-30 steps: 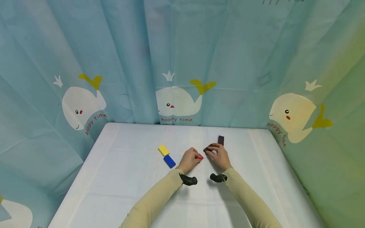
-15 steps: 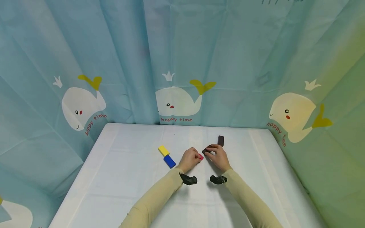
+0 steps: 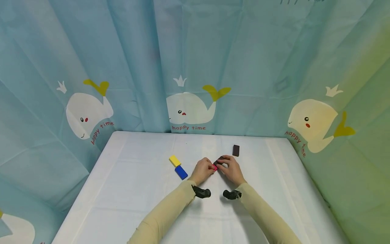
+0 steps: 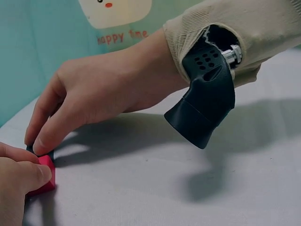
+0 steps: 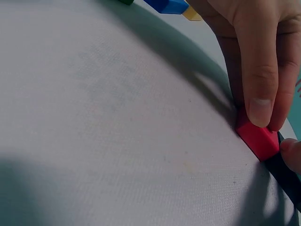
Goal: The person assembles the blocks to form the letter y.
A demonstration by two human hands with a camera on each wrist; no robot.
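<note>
My left hand pinches a small red block on the white table between thumb and fingers. Just to its right, the fingers of my right hand hold a dark, nearly black block of similar shape. In the right wrist view the dark block meets the end of the red one, both lying along one slanting line. The right thumb is at the joint, on the dark block's side. From the left wrist, fingers hide most of both blocks.
Beyond the right hand lies another dark block. Left of the hands, a yellow block and a blue block lie corner to corner. A bit of a green block shows in the right wrist view. A whale-print curtain surrounds the table.
The right hand has slid its dark block left and toward me, up to the red block. My left hand has stayed in place on the red block.
</note>
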